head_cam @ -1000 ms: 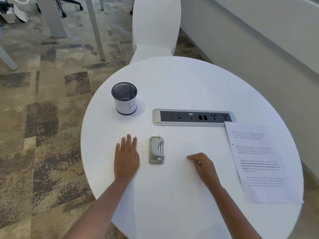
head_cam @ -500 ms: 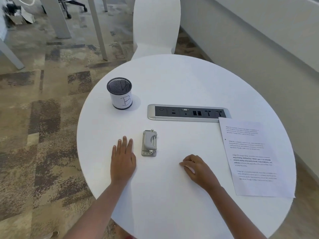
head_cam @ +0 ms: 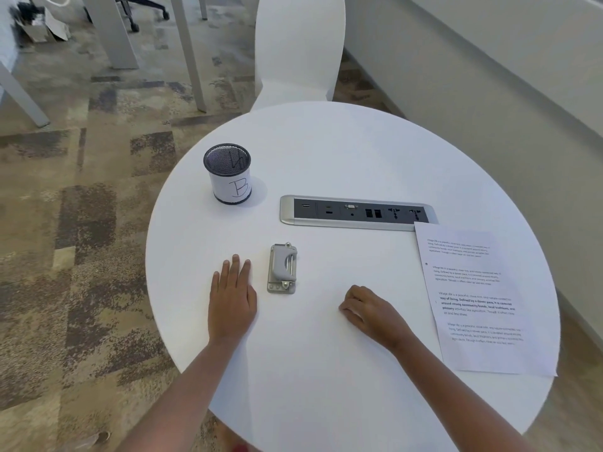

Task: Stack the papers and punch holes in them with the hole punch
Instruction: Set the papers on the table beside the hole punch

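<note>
Your left hand [head_cam: 232,298] lying flat, fingers straight, on the round white table [head_cam: 342,151], just left of the small grey metal hole punch [head_cam: 282,268], your right hand [head_cam: 370,313] resting curled, gripping nothing, white printed papers [head_cam: 479,298] lying at right.

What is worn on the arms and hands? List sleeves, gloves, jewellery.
Nothing shows: the left hand and right hand are ungloved, with no rings, watch or bracelet visible. Both forearms are bare to the frame edge; no sleeves in view.

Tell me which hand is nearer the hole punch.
The left hand, flat beside the hole punch; the right hand, curled, rests farther off, toward the papers.
</note>
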